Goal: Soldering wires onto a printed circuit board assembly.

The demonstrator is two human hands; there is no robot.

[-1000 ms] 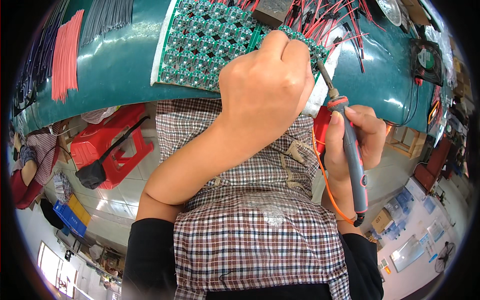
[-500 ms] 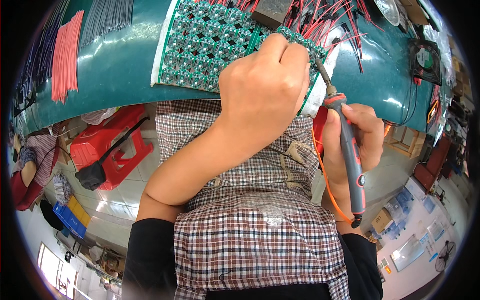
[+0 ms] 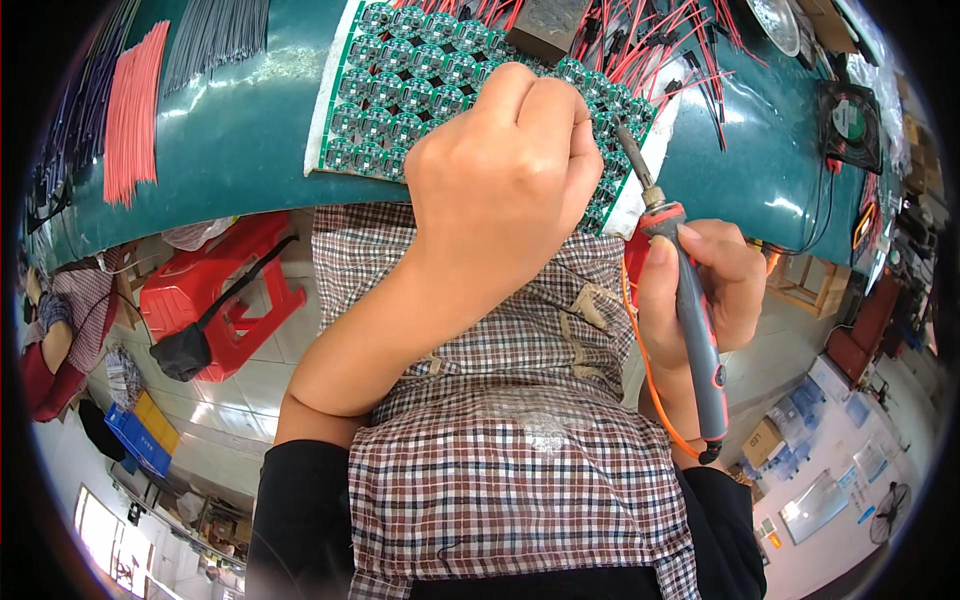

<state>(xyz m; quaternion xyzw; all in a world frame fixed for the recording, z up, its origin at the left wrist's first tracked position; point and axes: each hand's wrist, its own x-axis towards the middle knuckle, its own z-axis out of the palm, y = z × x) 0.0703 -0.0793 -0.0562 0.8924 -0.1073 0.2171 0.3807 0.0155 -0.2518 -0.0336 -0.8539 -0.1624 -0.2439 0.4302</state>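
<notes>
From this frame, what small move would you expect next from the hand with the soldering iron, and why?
Probably a short slide of the soldering iron tip to a neighbouring round board. The right hand holds the iron like a pen, its tip resting at the right edge of the green panel of round circuit boards. The left hand is closed over the panel right beside the tip; what it pinches is hidden.

The person wore a checked apron point(image 3: 520, 480) in brown, white and dark red, its small plaid squares crossed by thin lines, with a stitched seam and a folded tab on the chest. Under it were black sleeves point(image 3: 290, 520), pushed up to about the elbows. The left hand point(image 3: 500, 180) and right hand point(image 3: 700, 285) were bare, without gloves or rings.
</notes>
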